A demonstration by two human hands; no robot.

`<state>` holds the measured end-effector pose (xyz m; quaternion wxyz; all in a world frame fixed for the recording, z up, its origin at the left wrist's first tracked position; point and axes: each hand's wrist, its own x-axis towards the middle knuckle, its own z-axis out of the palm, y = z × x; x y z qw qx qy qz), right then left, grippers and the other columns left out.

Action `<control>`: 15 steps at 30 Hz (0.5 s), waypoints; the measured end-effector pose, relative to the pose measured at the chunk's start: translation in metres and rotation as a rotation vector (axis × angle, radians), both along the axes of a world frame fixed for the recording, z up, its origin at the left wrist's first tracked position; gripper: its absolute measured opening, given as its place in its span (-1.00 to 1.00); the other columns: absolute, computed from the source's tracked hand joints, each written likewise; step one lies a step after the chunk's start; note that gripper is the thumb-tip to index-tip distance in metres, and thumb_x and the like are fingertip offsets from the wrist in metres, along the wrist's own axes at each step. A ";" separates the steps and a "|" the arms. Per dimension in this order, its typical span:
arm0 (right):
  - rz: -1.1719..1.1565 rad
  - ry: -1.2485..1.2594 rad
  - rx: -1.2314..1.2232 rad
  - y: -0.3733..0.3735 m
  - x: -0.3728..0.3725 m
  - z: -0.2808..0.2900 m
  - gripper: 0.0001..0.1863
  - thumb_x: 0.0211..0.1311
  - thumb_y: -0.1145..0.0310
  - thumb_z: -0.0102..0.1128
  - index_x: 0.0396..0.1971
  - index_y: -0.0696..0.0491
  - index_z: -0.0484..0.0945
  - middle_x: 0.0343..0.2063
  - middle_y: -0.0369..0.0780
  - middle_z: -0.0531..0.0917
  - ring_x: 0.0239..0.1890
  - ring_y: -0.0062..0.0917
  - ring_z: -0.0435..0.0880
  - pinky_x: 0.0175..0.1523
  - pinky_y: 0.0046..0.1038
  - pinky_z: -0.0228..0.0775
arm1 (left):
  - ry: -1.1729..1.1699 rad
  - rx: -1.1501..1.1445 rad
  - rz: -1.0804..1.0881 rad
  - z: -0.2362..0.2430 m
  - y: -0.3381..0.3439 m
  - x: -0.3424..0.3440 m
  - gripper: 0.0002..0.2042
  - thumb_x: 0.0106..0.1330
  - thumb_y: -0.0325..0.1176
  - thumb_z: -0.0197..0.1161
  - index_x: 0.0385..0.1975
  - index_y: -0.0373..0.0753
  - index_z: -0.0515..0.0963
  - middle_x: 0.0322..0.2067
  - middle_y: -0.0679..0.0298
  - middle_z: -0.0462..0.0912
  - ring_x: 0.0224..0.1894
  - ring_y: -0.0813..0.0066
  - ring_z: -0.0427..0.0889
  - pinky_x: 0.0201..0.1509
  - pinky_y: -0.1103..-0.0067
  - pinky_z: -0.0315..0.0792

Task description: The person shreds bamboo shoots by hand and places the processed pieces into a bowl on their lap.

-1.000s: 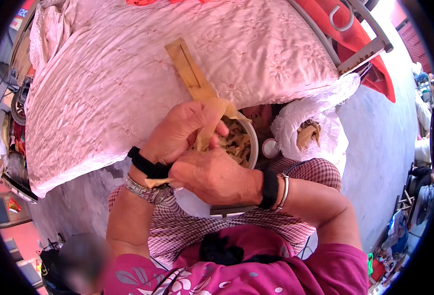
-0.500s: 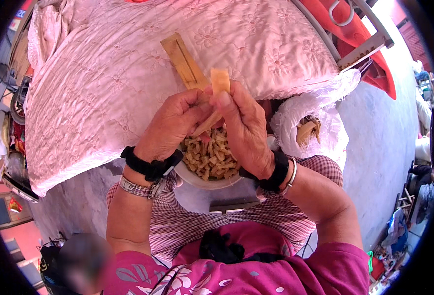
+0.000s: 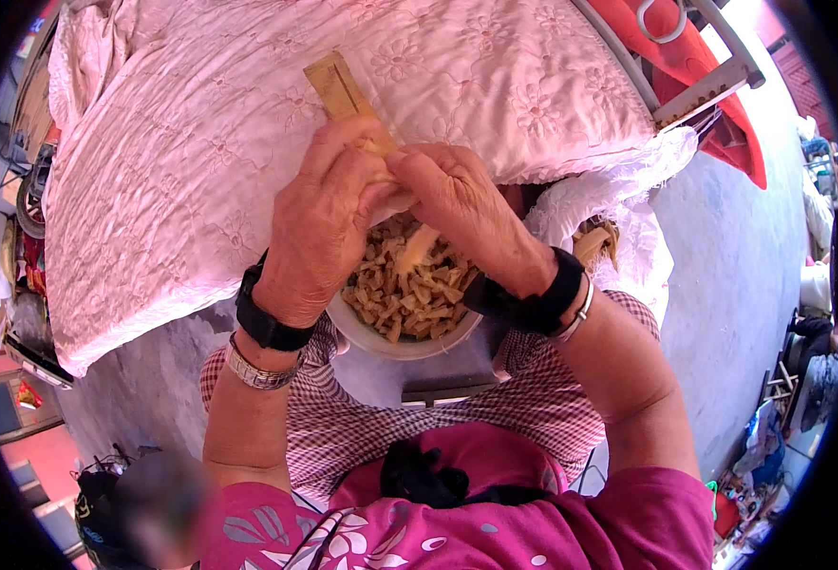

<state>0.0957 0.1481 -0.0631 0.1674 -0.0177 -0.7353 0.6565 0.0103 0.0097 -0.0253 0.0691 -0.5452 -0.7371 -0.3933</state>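
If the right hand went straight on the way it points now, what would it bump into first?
Most likely the left hand: the right hand points up and leftward at it, though depth is hard to judge here.

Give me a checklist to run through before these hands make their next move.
1. Left hand has the strip: ok; one end sticks out past its fingers.
2. Right hand has a firm grip: cannot tell; its fingertips are partly hidden.
3. Bowl sits below the hands: ok; it holds many small pieces.
4. Blurred piece has settled: cannot tell.
5. Sack is open: ok; brownish scraps show inside.
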 end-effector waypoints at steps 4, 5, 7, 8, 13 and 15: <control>0.058 0.088 0.117 0.004 0.003 0.000 -0.62 0.37 0.18 -0.08 -0.35 0.26 0.46 -0.58 -0.22 0.49 -0.49 -0.67 0.38 -0.39 -0.52 0.31 | -0.071 -0.086 0.004 -0.005 -0.003 -0.001 -0.91 0.23 -0.49 0.20 -0.31 -0.26 0.48 -0.38 0.21 0.55 -0.34 0.22 0.60 -0.31 0.50 0.49; 0.054 0.049 0.072 0.004 0.005 0.003 -0.61 0.38 0.16 -0.07 -0.35 0.25 0.47 -0.56 -0.21 0.51 -0.48 -0.66 0.41 -0.38 -0.51 0.33 | -0.117 -0.127 0.021 -0.006 -0.004 -0.001 -0.92 0.24 -0.50 0.20 -0.30 -0.26 0.47 -0.41 0.24 0.55 -0.36 0.27 0.61 -0.32 0.52 0.48; 0.033 -0.186 -0.158 -0.002 0.010 0.021 -0.61 0.39 0.14 -0.02 -0.33 0.23 0.49 -0.51 -0.18 0.57 -0.47 -0.63 0.48 -0.35 -0.49 0.37 | -0.391 -0.037 0.030 -0.007 -0.005 -0.004 -0.94 0.28 -0.48 0.19 -0.32 -0.28 0.47 -0.46 0.31 0.57 -0.38 0.47 0.59 -0.31 0.61 0.47; -0.021 -0.110 -0.089 -0.006 0.011 0.022 -0.63 0.38 0.15 0.01 -0.31 0.22 0.50 -0.49 -0.16 0.58 -0.46 -0.60 0.51 -0.34 -0.48 0.37 | -0.527 0.010 0.034 -0.006 -0.006 -0.005 -0.94 0.30 -0.47 0.19 -0.33 -0.28 0.46 -0.48 0.34 0.57 -0.39 0.57 0.58 -0.31 0.65 0.46; -0.080 0.007 0.100 -0.007 0.012 0.028 -0.73 0.35 0.24 0.09 -0.27 0.19 0.50 -0.48 -0.12 0.60 -0.39 -0.50 0.60 -0.31 -0.43 0.40 | -0.817 0.112 -0.025 0.000 -0.004 -0.006 -0.88 0.34 -0.40 0.18 -0.35 -0.31 0.46 -0.47 0.40 0.57 -0.37 0.76 0.52 -0.28 0.77 0.41; -0.027 0.002 0.151 -0.002 0.011 0.024 -0.72 0.35 0.24 0.08 -0.25 0.19 0.49 -0.50 -0.12 0.57 -0.42 -0.49 0.59 -0.31 -0.42 0.41 | -0.887 0.085 -0.028 0.003 -0.006 -0.008 -0.88 0.34 -0.39 0.19 -0.35 -0.31 0.47 -0.48 0.39 0.57 -0.38 0.77 0.52 -0.28 0.78 0.41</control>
